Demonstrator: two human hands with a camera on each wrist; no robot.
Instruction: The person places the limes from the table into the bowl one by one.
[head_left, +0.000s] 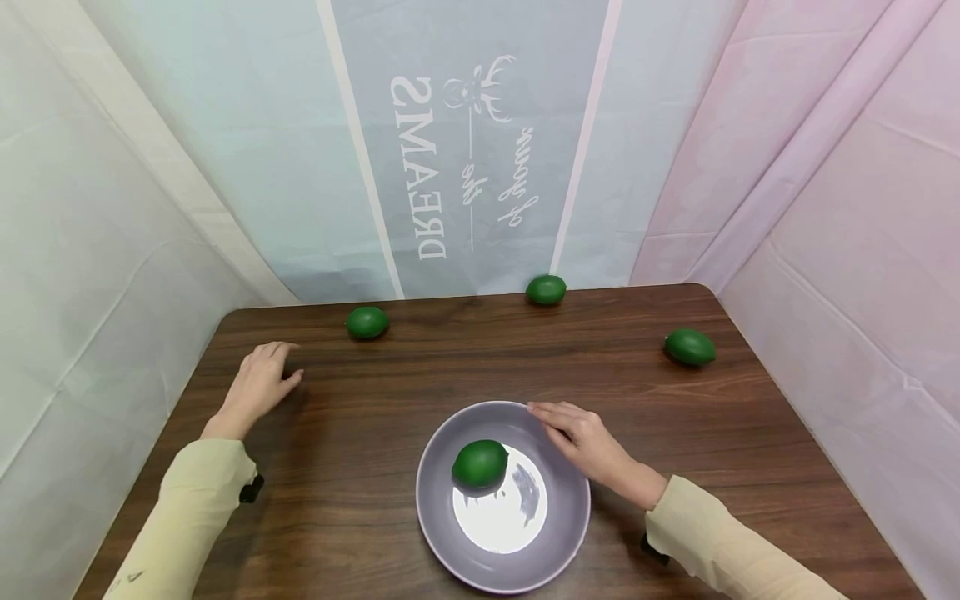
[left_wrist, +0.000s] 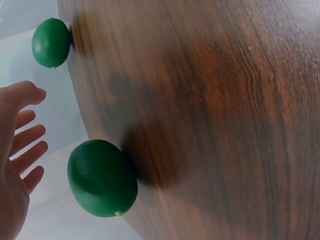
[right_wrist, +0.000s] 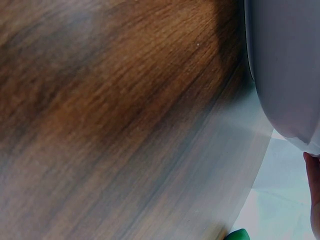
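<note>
My left hand (head_left: 255, 388) hovers over the left part of the wooden table, fingers loosely extended and holding nothing. Nearest to it is a green lime (head_left: 367, 322), large in the left wrist view, where my hand (left_wrist: 15, 145) is beside it and apart. A purple-grey bowl (head_left: 435, 525) stands at the front middle with one lime (head_left: 481, 463) inside. On the bowl's right rim rests my right hand (head_left: 588, 446), its fingers fairly straight. The right wrist view shows the bowl's outer side (right_wrist: 290, 65) and only a sliver of the fingers (right_wrist: 313, 185) at the rim.
Another lime (head_left: 546, 289) lies at the table's back edge, and one more lime (head_left: 690, 347) near the right edge. A printed cloth (head_left: 480, 167) hangs behind the wooden table (head_left: 337, 467), with pale cloth walls on both sides.
</note>
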